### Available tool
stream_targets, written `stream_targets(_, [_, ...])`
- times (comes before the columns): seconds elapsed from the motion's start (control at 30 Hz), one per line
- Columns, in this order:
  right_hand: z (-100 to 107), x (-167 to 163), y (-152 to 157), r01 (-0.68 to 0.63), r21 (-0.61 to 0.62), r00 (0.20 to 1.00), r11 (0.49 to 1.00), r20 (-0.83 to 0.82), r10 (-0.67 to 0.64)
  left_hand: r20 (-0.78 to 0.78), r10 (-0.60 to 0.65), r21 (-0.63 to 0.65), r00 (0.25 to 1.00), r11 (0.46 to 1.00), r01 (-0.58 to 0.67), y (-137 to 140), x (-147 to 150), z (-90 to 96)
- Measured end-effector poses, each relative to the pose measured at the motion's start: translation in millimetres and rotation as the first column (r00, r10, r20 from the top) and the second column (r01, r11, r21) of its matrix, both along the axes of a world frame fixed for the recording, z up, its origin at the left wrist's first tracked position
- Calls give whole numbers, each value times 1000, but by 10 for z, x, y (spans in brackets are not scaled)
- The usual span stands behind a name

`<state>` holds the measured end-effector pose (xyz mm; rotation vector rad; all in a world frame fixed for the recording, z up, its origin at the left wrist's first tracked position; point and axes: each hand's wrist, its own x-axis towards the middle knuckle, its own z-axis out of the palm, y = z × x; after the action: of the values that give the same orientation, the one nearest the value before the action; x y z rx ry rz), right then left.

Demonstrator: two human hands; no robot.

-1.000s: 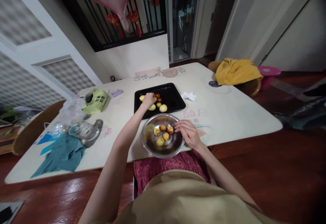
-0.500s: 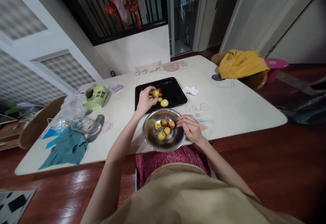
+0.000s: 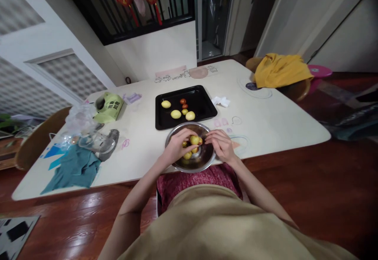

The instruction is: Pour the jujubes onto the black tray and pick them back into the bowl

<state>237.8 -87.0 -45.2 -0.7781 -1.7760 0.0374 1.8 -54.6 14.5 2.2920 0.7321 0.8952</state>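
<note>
My left hand (image 3: 177,146) is over the steel bowl (image 3: 206,160), its fingers curled round a yellow-green round fruit (image 3: 194,140). Beneath it in the bowl lie several yellow and brown-patched fruits (image 3: 188,155), partly hidden by the hand. My right hand (image 3: 221,143) grips the bowl's right rim with its fingertips bent inward. Just behind the bowl is a black baking tray (image 3: 203,98). On it rest several yellow fruits (image 3: 176,114), a smaller yellow one (image 3: 184,112) and two small red-brown ones (image 3: 183,101).
A crumpled white tissue (image 3: 221,101) lies right of the tray. On the table's left are a green packet (image 3: 110,107), clear plastic bags (image 3: 82,120) and a teal cloth (image 3: 75,169). A yellow cloth (image 3: 279,71) drapes over a chair at the right.
My left hand has come back from the tray to the bowl, carrying the yellow-green fruit. My right hand has stayed at the bowl's rim.
</note>
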Motion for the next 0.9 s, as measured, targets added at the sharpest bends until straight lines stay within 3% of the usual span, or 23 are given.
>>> stream_targets(0.13, [-10,1,3,2,-10,1000,1000,1,-2,-17,-61,30,998,998,62,-38,138,4])
stream_targets(0.27, [-12,3,3,-2,-11,1000,1000,-6,2,-129,-115,54,985,991,122,-77,180,-30])
stream_targets(0.57, [-23,9,3,7,-38,1000,999,1,-6,-313,-115,21,943,992,128,-82,177,-60])
stream_targets(0.77, [-7,7,7,3,7,1000,1000,-1,-3,-314,-120,21,942,991,133,-75,170,-78])
stream_targets(0.9, [10,6,3,2,24,1000,1000,6,-2,-219,-113,61,969,990,130,-25,70,-27])
